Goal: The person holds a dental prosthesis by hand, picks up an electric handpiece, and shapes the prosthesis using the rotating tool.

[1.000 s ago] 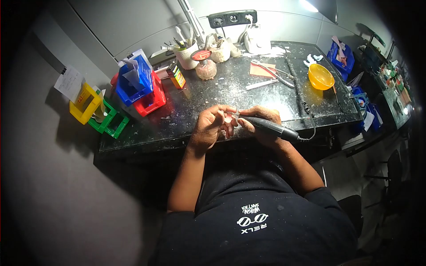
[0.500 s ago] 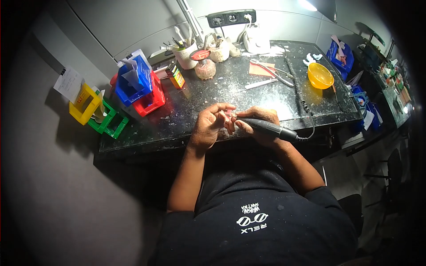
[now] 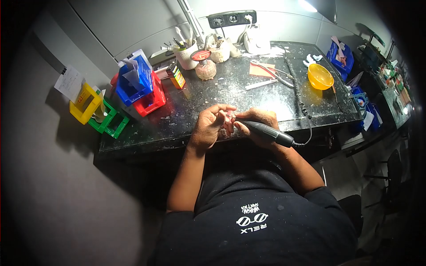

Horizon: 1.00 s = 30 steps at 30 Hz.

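Near the front edge of the black bench, my left hand pinches a small pinkish piece between its fingers. My right hand is wrapped round a black rotary handpiece. The handpiece's tip points left and meets the small piece; the exact contact is too small to make out. A coiled cord runs from the handpiece's rear end up across the bench. Fine dust covers the fingers of both hands.
On the bench stand a red-topped jar, a white tool cup, a small box and an orange bowl. Stacked blue and red bins are at left. Pliers lie beyond my hands.
The handpiece's rear end has swung slightly left and toward my body, with my right hand turning along. The small piece sits at a different angle in my left hand.
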{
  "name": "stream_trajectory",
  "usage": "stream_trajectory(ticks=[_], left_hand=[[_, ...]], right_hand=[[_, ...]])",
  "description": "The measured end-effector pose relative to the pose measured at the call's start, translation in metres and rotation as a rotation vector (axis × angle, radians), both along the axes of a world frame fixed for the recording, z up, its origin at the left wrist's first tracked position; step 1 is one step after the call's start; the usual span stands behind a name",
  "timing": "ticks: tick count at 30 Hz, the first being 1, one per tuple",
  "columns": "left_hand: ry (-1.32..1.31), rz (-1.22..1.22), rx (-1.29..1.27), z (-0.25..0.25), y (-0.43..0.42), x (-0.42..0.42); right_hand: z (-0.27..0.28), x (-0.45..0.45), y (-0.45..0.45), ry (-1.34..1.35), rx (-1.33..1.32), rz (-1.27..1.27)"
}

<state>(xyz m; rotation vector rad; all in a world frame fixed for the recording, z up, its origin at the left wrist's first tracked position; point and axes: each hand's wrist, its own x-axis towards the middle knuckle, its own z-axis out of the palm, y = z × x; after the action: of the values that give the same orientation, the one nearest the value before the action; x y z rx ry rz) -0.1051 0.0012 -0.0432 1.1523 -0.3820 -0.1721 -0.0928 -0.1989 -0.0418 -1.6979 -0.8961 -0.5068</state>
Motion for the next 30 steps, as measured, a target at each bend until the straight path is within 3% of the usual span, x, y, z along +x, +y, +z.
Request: stream_trajectory(ticks=[15,21,30], left_hand=[[0.006,-0.008,0.033,0.0004,-0.0003,0.0003],[-0.020,0.032,0.028,-0.0013,-0.0019,0.0008],[-0.041,0.009,0.018,-0.0034,-0.0001,0.0027]], right_hand=[[0.0007,-0.0012,-0.0006,0.099,0.021,-0.099],[0.0023,-0.0007,-0.0008,-0.021,-0.026,-0.020],[0.0011,-0.0006,0.0006,0.064,0.011,-0.033]])
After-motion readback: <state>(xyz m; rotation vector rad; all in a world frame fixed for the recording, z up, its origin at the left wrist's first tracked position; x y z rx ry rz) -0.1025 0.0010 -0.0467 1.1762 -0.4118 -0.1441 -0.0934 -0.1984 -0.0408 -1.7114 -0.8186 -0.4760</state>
